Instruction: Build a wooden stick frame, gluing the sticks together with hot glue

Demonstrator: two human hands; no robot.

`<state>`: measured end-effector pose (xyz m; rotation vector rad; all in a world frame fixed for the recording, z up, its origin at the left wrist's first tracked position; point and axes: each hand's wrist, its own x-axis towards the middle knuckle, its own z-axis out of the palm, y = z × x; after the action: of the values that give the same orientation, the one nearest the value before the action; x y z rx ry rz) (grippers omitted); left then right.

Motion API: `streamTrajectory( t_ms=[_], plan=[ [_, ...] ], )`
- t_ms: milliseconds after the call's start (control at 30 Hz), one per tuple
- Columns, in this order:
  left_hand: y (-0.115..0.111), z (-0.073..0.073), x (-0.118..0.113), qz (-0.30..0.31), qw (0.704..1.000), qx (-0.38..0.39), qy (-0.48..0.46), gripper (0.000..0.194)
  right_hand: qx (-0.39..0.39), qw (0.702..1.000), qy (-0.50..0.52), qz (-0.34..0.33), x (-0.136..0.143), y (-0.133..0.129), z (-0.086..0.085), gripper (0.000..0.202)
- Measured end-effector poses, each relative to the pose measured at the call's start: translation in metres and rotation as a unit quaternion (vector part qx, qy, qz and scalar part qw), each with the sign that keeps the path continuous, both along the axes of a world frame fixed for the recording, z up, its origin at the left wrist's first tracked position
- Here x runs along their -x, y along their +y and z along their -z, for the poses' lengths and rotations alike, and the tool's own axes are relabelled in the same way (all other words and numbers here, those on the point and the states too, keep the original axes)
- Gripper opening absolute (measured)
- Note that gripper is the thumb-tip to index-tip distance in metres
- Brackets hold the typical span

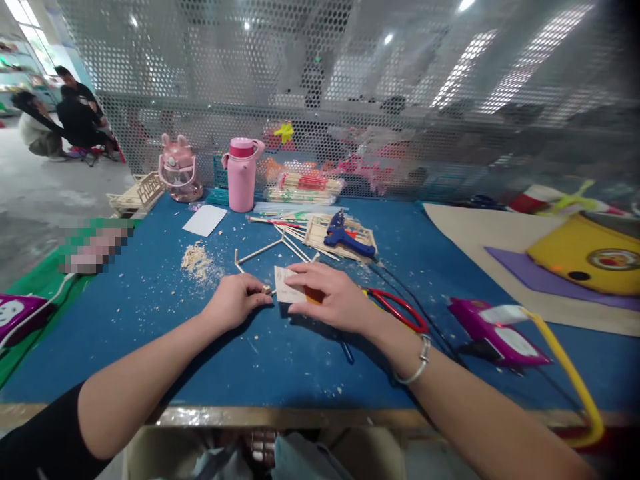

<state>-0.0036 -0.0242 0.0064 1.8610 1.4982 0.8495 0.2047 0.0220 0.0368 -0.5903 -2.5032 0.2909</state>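
Note:
My left hand [239, 301] is closed in a pinch on a thin wooden stick frame [263, 251], gripping it at its near end. The frame is an open outline of pale sticks lying on the blue tabletop. Just to the right, my right hand [327, 293] is closed around a small pale card [288, 285] with faint print and an orange-brown part under the fingers. The card stands close to the pinched end of the frame; whether they touch I cannot tell. Beside my right wrist lie red-handled scissors or pliers [400, 308], partly covered.
A blue glue gun [347, 239] rests on loose sticks. Wood shavings [199, 260], a white paper [205, 220], a pink flask [242, 177] and a clear pink bottle [180, 170] stand left. Purple device [503, 333] and yellow bag [590, 253] lie right. Perforated metal screen [320, 87] behind.

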Motion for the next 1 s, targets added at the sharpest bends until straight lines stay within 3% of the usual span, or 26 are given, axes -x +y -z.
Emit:
streamTrajectory(
  t_ms=[200, 333, 500, 667, 833, 1000],
  plan=[
    [0.000, -0.005, 0.007, -0.006, 1.000, 0.004, 0.003, 0.032, 0.001, 1.000, 0.007, 0.017, 0.008, 0.009, -0.018, 0.036],
    [-0.001, -0.007, 0.008, 0.018, 1.000, -0.011, 0.008, 0.020, 0.009, 0.997, 0.063, 0.037, 0.012, 0.014, -0.024, 0.032],
    [-0.004, -0.010, 0.006, -0.037, 0.998, 0.004, 0.042, 0.014, 0.072, 0.976, 0.157, 0.133, 0.001, 0.023, -0.014, 0.030],
    [-0.011, -0.008, 0.008, -0.021, 0.997, -0.011, 0.069, 0.013, 0.104, 0.961, 0.170, 0.193, -0.018, 0.037, -0.007, 0.032],
    [-0.017, -0.004, 0.013, -0.035, 0.997, -0.032, 0.062, 0.012, 0.045, 0.963, 0.164, 0.210, -0.024, 0.041, -0.010, 0.029],
    [-0.012, -0.005, 0.012, 0.023, 0.998, -0.028, 0.049, 0.012, 0.033, 0.977, 0.129, 0.166, -0.019, 0.036, -0.008, 0.030]
  ],
)
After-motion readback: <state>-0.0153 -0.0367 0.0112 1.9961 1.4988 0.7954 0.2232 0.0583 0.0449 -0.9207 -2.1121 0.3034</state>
